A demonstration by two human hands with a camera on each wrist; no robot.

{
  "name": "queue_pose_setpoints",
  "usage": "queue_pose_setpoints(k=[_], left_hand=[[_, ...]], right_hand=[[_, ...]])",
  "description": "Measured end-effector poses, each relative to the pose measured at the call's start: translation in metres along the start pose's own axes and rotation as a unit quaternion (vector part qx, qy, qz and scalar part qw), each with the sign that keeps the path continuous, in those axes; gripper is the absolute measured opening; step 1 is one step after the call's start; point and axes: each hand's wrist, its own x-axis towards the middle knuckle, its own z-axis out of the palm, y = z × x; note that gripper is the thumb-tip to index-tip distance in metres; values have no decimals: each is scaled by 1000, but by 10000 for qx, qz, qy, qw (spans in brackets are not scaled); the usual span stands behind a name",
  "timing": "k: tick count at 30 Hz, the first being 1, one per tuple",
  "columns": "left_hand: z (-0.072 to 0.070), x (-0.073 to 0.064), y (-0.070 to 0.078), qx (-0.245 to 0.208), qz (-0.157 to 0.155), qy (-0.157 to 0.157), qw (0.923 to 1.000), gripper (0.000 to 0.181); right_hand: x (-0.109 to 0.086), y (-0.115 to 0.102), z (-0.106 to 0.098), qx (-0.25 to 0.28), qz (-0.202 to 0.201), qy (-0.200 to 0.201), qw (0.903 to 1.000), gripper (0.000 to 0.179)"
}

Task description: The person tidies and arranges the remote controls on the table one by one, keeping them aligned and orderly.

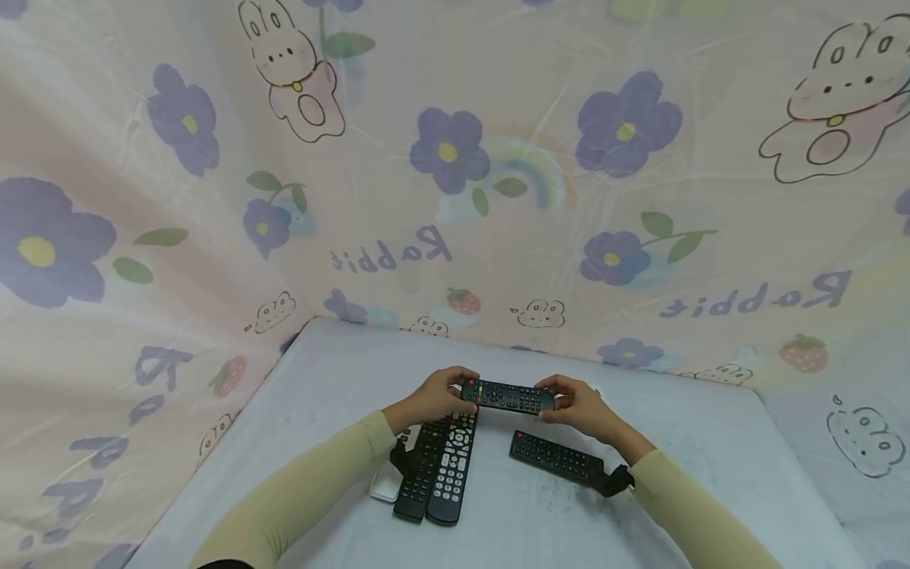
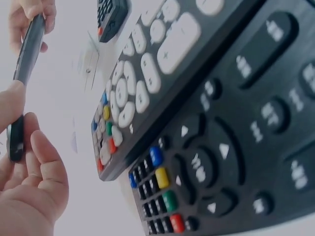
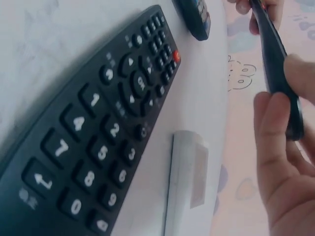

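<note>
Level above the table, a black remote control (image 1: 508, 397) with coloured buttons spans both hands. My left hand (image 1: 444, 393) pinches one end of it between thumb and fingers; my right hand (image 1: 577, 407) pinches the other end. In the left wrist view, the left thumb (image 2: 11, 105) lies against the remote's edge. The right wrist view shows the right hand (image 3: 283, 167) gripping the remote (image 3: 275, 59) by its near end. Below the left forearm lie a black remote with white buttons (image 1: 453, 470) and, beside it, a darker black remote (image 1: 419, 478).
Another black remote (image 1: 558, 458) lies below the right hand, partly under the right wrist's black camera mount (image 1: 613, 479). A white device (image 1: 386, 484) shows under the left wrist. A white remote-like object (image 3: 186, 182) lies beyond. Printed curtains (image 1: 512, 261) surround the white table (image 1: 341, 356).
</note>
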Motion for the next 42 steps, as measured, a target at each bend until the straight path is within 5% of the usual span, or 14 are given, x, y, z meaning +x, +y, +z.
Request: queue_pose_setpoints(k=[16, 24, 33, 42], left_hand=[[-13, 7, -6, 217, 270, 633, 9974, 48], [-8, 11, -1, 451, 476, 748, 9950, 34], [-4, 14, 1, 980, 341, 428, 9937, 32], [0, 19, -7, 1465, 359, -209, 9883, 34]], right_hand=[[-17, -18, 17, 233, -216, -505, 9982, 65], [-29, -34, 42, -369, -385, -189, 9984, 74], [-40, -54, 73, -899, -55, 325, 9954, 76], [-48, -51, 97, -1598, -160, 535, 9856, 75]])
